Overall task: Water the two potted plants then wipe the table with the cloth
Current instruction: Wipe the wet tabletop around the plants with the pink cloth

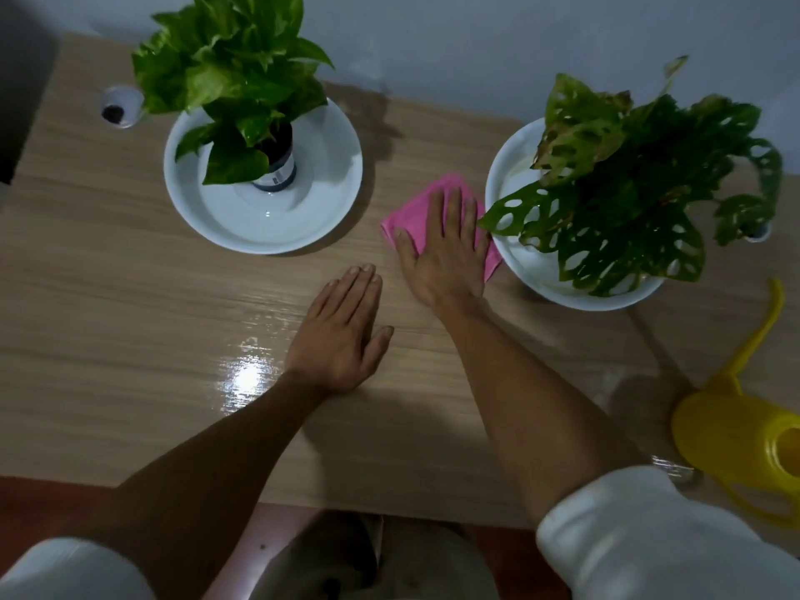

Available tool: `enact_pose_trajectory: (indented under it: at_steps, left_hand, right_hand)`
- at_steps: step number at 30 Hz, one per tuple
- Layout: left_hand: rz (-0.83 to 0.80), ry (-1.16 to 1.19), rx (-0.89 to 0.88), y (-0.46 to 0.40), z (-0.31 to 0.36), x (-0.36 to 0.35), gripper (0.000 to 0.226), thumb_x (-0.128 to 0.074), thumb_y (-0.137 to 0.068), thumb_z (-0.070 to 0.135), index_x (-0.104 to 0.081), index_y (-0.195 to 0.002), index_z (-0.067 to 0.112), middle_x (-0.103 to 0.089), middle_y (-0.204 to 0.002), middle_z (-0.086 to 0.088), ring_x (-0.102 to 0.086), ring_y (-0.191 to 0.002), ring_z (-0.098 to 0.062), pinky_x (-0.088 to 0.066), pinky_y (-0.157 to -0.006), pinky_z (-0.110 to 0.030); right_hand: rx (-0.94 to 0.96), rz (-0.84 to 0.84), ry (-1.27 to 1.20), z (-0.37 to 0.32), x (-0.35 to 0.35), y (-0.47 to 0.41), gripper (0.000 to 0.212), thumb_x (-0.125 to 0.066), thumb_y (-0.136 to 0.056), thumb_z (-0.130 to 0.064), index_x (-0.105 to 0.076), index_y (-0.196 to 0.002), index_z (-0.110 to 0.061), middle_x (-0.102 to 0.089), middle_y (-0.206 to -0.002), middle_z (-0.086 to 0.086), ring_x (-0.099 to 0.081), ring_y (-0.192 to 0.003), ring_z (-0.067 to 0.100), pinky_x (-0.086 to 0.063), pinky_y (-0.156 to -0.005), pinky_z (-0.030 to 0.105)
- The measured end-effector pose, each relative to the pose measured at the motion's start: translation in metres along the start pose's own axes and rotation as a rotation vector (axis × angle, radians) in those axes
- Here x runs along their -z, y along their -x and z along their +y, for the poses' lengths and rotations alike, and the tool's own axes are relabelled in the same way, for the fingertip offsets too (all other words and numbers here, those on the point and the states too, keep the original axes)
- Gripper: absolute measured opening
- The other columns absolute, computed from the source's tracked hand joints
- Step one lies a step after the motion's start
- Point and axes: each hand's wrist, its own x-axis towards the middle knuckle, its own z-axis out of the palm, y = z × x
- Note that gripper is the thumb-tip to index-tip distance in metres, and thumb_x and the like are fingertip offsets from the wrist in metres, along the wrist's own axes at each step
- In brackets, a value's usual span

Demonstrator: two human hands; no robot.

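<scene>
- Pink cloth [437, 218], folded flat, lies on the tabletop [130, 296] between the two plants' white dishes.
- Right hand [446, 249] presses it, fingers spread.
- Left hand [342, 331] rests flat, holding nothing.

This looks like a room in a home, or perhaps a small office: a wood-grain laminate desk [130, 296] stands against a plain pale wall [476, 36], and a round cable port [121, 107] is set in its far left corner. Two leafy houseplants, the left plant [229, 58] and the right plant [627, 175], stand on it in white saucers, with a yellow plastic watering can [744, 435] at the desk's right edge. Below the near edge shows a reddish floor [52, 504].
</scene>
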Motion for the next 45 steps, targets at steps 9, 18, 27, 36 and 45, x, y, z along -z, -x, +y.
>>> enact_pose_trajectory:
  at_steps: [9, 18, 27, 36, 45]
  left_hand:
    - [-0.061, -0.016, 0.02, 0.004, -0.002, 0.0, 0.071, -0.043, -0.104, 0.048, -0.028, -0.161, 0.009, -0.023, -0.17, -0.012, -0.017, -0.16, -0.024, -0.018, -0.129, -0.046]
    - [-0.125, 0.039, 0.055, 0.002, 0.006, 0.009, 0.071, -0.035, -0.104, 0.049, -0.023, -0.163, 0.011, -0.018, -0.172, -0.009, -0.011, -0.16, -0.022, -0.01, -0.129, -0.044]
    - [-0.068, 0.038, 0.073, -0.022, 0.003, 0.014, 0.069, -0.034, -0.107, 0.048, -0.017, -0.164, 0.011, -0.014, -0.173, -0.008, -0.007, -0.161, -0.02, -0.012, -0.129, -0.044]
    - [-0.058, 0.011, 0.055, -0.035, -0.022, 0.007, 0.069, -0.037, -0.107, 0.047, -0.022, -0.162, 0.008, -0.016, -0.172, -0.012, -0.009, -0.161, -0.022, -0.015, -0.129, -0.045]
    - [0.023, 0.005, 0.054, -0.04, -0.02, 0.003, 0.07, -0.044, -0.104, 0.046, -0.032, -0.159, 0.004, -0.024, -0.17, -0.013, -0.017, -0.16, -0.022, -0.019, -0.128, -0.044]
  right_hand:
    - [0.087, 0.016, 0.059, 0.032, -0.011, 0.07, 0.077, -0.017, -0.109, -0.063, -0.014, -0.169, -0.015, -0.014, -0.177, 0.012, -0.009, -0.165, 0.032, -0.009, -0.133, 0.054]
    - [-0.032, 0.013, 0.114, 0.129, -0.009, 0.147, 0.072, -0.025, -0.109, -0.057, -0.021, -0.168, -0.016, -0.023, -0.175, 0.011, -0.018, -0.163, 0.032, -0.015, -0.131, 0.058]
    - [-0.094, -0.002, 0.008, 0.062, -0.017, 0.137, 0.07, -0.009, -0.109, -0.054, -0.003, -0.17, -0.021, 0.001, -0.178, 0.008, 0.004, -0.165, 0.03, 0.001, -0.132, 0.055]
    - [-0.061, 0.037, -0.016, -0.015, -0.015, 0.028, 0.068, -0.012, -0.111, -0.049, -0.004, -0.17, -0.016, -0.002, -0.178, 0.013, 0.001, -0.165, 0.033, -0.002, -0.133, 0.056]
    - [-0.242, 0.04, -0.04, -0.021, 0.011, -0.116, 0.071, -0.015, -0.111, -0.046, 0.001, -0.169, -0.009, 0.005, -0.176, 0.02, 0.007, -0.164, 0.039, 0.004, -0.133, 0.055]
